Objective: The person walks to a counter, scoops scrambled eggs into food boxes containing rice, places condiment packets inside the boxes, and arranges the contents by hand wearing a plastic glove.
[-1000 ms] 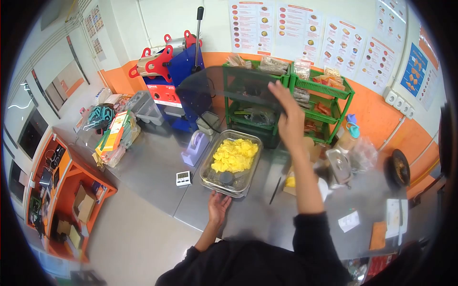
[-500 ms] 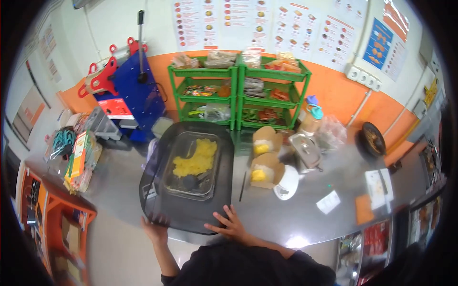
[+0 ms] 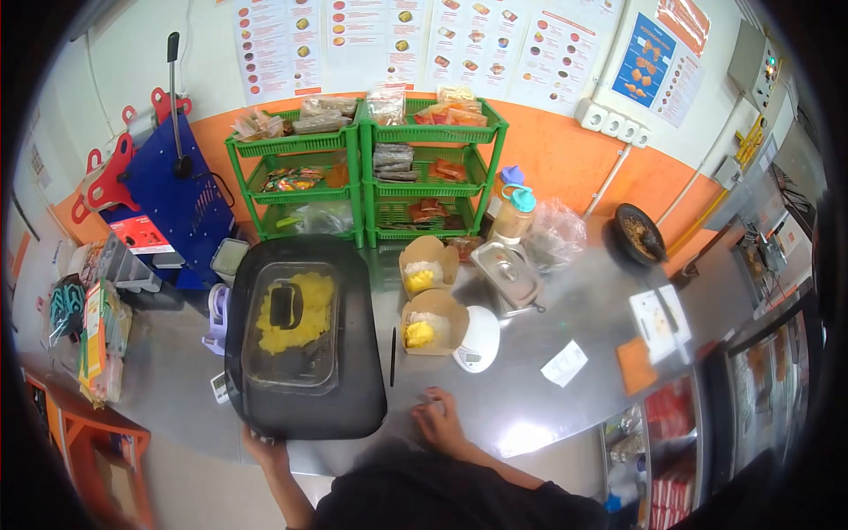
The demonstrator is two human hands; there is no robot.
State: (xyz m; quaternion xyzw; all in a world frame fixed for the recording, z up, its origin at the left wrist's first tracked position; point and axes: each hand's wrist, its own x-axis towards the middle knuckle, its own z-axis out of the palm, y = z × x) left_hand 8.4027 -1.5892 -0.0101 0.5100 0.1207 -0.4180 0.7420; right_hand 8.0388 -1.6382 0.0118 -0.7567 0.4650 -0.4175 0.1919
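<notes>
A large black rounded-corner pan (image 3: pixel 362 389) is at the front left of the counter. Yellow food (image 3: pixel 309 331) shows through its clear rectangular cover (image 3: pixel 291 375), which has a black handle (image 3: pixel 286 305). My left hand (image 3: pixel 267 449) grips the pan's near left edge, its fingers partly hidden by the rim. To the right of the pan, my right hand (image 3: pixel 440 424) is empty just over the counter's front edge, fingers apart and loosely bent. Beyond it stand two open cardboard boxes (image 3: pixel 450 320) holding yellow and white food. A white kitchen scale (image 3: pixel 481 340) sits beside the nearer box.
Green shelf racks (image 3: pixel 362 177) with packets stand at the back. A metal container (image 3: pixel 508 274), bottle (image 3: pixel 515 212), black pan of food (image 3: pixel 638 234), paper slip (image 3: pixel 564 362) and white board (image 3: pixel 659 322) are to the right. A purple tape dispenser (image 3: pixel 217 318) and timer (image 3: pixel 220 387) are left.
My right hand has left the pan's near edge and moved right. The view has swung right. My left hand stays at the pan's near left, and the cover's handle now shows clearly over the food.
</notes>
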